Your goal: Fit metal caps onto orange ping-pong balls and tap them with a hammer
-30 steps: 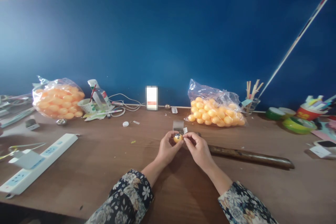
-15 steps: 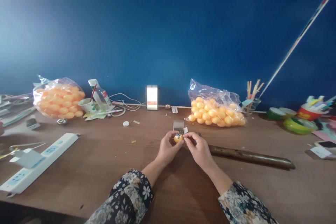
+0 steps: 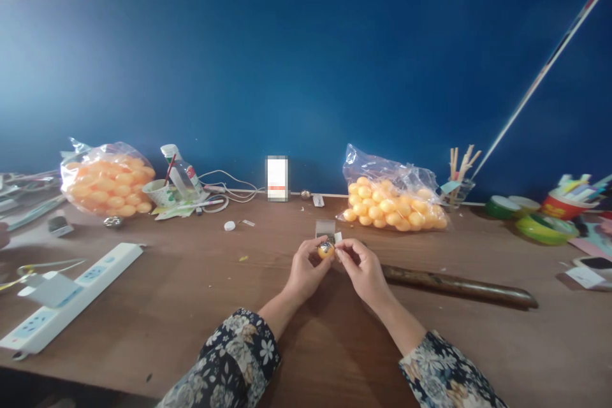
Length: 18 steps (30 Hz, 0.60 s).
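Head view, left to right: seeing a white power strip (image 3: pixel 71 298) lying slantwise on the table (image 3: pixel 191 306). Pinching a small orange ball (image 3: pixel 326 251) narrowly between thumb and curled fingers of the left hand (image 3: pixel 303 269). Holding the ball above the table, directly between both hands' fingertips, its shiny silvery patch facing up; reading as round, so giving no clear long axis. Bringing thumb and forefinger of the right hand (image 3: pixel 366 271) nearly together at the ball's right edge, contents of that pinch being too small to tell. Running rightward beyond, a dark rod (image 3: pixel 459 285).
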Each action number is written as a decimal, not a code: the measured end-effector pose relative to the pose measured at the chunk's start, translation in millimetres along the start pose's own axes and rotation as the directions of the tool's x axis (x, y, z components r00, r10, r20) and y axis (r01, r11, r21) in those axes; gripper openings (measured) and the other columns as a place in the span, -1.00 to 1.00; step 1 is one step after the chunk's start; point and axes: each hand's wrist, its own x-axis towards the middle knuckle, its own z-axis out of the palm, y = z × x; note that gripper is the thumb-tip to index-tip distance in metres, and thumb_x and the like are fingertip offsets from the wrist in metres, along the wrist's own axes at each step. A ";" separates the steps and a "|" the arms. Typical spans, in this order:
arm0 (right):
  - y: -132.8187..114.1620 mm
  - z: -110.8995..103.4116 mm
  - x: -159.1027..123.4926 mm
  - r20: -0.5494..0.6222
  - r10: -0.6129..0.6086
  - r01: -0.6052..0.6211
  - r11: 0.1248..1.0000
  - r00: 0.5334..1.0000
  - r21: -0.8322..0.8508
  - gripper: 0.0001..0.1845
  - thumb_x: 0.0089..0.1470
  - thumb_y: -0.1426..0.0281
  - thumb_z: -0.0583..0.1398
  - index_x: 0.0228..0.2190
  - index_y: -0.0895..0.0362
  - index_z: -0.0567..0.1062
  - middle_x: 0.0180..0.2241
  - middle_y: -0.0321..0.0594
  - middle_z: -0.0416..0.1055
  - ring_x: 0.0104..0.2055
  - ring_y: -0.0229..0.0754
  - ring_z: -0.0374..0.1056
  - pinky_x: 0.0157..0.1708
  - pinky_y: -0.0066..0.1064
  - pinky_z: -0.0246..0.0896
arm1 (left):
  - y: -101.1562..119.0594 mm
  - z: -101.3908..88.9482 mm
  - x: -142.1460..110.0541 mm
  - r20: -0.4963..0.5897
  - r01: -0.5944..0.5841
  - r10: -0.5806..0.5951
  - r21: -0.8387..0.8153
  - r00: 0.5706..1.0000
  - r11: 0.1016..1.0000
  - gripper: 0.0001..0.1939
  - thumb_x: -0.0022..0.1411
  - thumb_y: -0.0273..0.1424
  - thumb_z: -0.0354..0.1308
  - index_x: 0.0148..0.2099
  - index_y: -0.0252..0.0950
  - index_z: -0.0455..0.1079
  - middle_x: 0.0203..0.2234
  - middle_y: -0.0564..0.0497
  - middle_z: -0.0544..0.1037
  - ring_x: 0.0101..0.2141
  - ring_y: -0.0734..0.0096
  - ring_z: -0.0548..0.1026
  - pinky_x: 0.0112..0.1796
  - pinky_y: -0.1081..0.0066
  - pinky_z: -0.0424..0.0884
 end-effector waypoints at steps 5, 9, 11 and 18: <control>-1.9 -0.9 0.3 0.002 0.007 -0.007 1.000 1.000 -0.022 -0.83 0.09 0.28 0.13 -0.37 0.10 0.47 -0.37 -0.18 0.49 -0.36 -0.15 0.41 -0.32 -0.37 0.35 | 2.9 1.5 -0.6 0.014 0.053 -0.052 -0.067 0.999 0.996 -0.55 -0.01 -0.36 0.28 -0.03 -0.28 0.36 -0.22 -0.07 0.53 -0.37 0.43 0.50 -0.35 0.43 0.47; -2.1 -1.0 -0.3 -0.008 0.011 -0.011 1.000 1.000 -0.020 -0.84 0.08 0.29 0.14 -0.35 0.10 0.46 -0.35 -0.18 0.50 -0.35 -0.15 0.42 -0.30 -0.35 0.36 | 6.6 1.7 -1.3 0.030 0.062 -0.061 -0.053 0.998 0.997 -0.62 -0.01 -0.37 0.27 -0.09 -0.30 0.36 -0.29 -0.05 0.54 -0.40 0.44 0.49 -0.38 0.45 0.46; -1.7 -0.5 -0.3 -0.004 0.001 -0.001 1.000 1.000 -0.021 -0.86 0.08 0.30 0.14 -0.37 0.10 0.46 -0.34 -0.18 0.48 -0.33 -0.15 0.42 -0.29 -0.35 0.36 | 8.2 1.8 -1.6 0.043 0.068 -0.065 -0.053 0.997 0.996 -0.61 -0.01 -0.38 0.26 -0.09 -0.30 0.36 -0.32 -0.04 0.54 -0.40 0.44 0.49 -0.37 0.44 0.46; 0.2 0.5 -0.3 -0.011 -0.028 0.028 0.999 1.000 -0.018 -0.84 0.10 0.28 0.14 -0.38 0.09 0.46 -0.34 -0.18 0.47 -0.30 -0.13 0.42 -0.27 -0.34 0.36 | 9.5 1.7 -1.5 0.044 0.077 -0.074 -0.065 0.996 0.995 -0.58 -0.06 -0.38 0.30 -0.10 -0.30 0.39 -0.33 -0.03 0.54 -0.41 0.44 0.49 -0.39 0.46 0.45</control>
